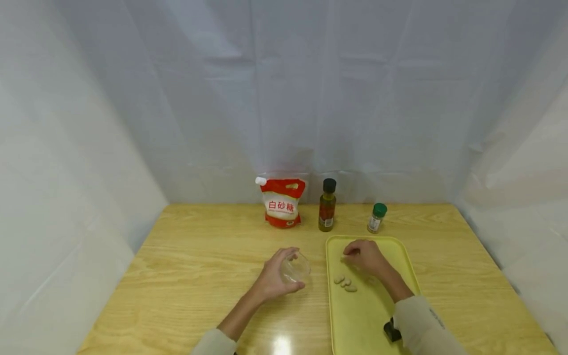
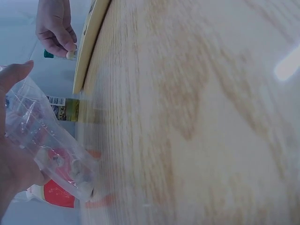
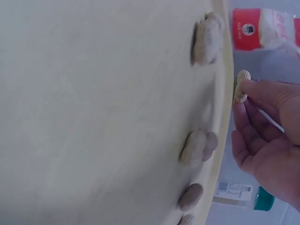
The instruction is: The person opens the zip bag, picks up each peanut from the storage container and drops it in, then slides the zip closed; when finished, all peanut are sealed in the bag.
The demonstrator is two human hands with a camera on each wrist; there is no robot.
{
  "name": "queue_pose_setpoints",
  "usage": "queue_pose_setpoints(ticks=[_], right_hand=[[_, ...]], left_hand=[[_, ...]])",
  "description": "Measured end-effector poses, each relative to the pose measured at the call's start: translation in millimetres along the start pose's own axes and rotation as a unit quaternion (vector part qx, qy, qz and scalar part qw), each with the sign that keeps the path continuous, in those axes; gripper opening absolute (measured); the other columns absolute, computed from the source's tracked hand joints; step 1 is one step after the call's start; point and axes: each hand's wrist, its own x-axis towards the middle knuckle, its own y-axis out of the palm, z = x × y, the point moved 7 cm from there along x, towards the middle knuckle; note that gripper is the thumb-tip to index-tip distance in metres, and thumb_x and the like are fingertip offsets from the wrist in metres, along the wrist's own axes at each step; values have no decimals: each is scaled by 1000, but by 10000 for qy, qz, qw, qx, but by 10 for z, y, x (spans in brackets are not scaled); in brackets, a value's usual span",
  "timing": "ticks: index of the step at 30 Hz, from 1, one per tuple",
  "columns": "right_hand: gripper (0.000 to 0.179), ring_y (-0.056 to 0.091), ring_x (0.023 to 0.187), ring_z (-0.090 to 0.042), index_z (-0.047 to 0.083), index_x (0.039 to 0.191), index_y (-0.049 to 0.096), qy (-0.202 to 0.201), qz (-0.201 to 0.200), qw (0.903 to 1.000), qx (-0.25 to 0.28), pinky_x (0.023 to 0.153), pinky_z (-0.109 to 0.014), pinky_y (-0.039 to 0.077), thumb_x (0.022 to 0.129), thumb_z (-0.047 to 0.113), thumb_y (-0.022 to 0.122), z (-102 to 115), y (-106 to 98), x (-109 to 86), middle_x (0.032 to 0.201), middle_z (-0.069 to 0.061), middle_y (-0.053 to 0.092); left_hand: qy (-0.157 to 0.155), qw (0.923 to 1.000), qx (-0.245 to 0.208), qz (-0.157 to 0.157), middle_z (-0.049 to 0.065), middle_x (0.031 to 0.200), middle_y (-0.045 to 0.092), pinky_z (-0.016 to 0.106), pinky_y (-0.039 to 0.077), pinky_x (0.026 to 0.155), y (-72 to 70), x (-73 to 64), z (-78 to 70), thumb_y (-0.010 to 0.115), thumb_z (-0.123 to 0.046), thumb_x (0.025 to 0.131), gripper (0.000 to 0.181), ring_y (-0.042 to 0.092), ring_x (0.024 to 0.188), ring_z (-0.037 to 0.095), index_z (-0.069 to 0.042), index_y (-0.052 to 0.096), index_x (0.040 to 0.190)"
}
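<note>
My left hand (image 1: 272, 278) grips a clear, see-through cup (image 1: 296, 267) above the table, left of the yellow tray (image 1: 329, 296). In the left wrist view the cup (image 2: 61, 145) is tilted, and pale lumps show near its far end; whether they lie inside is hard to tell. Over the far part of the tray, my right hand (image 1: 366, 255) pinches an unshelled peanut (image 3: 242, 86) between thumb and fingertips. Below that hand, several more peanuts (image 1: 345, 283) lie on the tray; the right wrist view shows peanuts (image 3: 208, 40) spread along its edge.
Behind the tray stand a dark sauce bottle (image 1: 327, 209) and a green-capped spice jar (image 1: 376, 219). A red and white sugar pouch (image 1: 281, 203) stands farther left. Beside the right cuff is a small black object (image 1: 392, 330). White sheeting (image 1: 288, 98) encloses the wooden table (image 1: 191, 266).
</note>
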Motion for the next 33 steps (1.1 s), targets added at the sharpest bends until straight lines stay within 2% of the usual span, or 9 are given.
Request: queue_pose_setpoints(ticks=[4,11,19,25,29,33], right_hand=[[6,61,77,-13,5,88,71,-21,52,9999,110,66,-24,51,84,8,67,94,13,-25,85,-4,69],[10,62,79,-11,9,94,70,-212,80,9994,245,75,-33,54,87,14,66,365,35,-73,88,0,68],[11,63,79,-11,12,96,70,-686,2,9969,389,79,-45,55,88,18,66,742,50,-98,88,1,68],[12,62,78,-9,10,95,71,-927,-9,9947,447,75,-39,56,87,18,68,968,132,-105,87,2,68],[11,62,78,-7,11,94,71,-955,7,9937,580,74,-30,56,85,17,69,1077,230,-101,87,3,68],[11,62,78,-6,10,93,72,-959,-101,9935,608,72,-23,54,83,16,71,1152,290,-88,86,4,69]], left_hand=[[0,10000,-4,-16,7,125,56,60,37,103,3,-1,3,82,-28,67,82,51,120,30,-15,43,139],[25,10000,-42,1,8,125,56,61,36,103,8,-10,-3,82,-28,68,82,51,120,30,-13,43,139],[13,10000,-11,-32,7,124,56,60,36,102,8,-11,-17,82,-27,68,82,52,118,29,-12,43,139],[-34,10000,1,4,7,125,56,65,31,103,16,-7,-13,81,-28,68,82,51,119,30,-13,43,139],[-94,9999,25,51,6,127,55,69,26,104,24,-4,-6,81,-30,69,82,50,120,30,-14,42,139],[-151,9999,36,60,5,128,55,68,26,104,17,-5,0,81,-31,69,82,50,120,29,-15,42,139]])
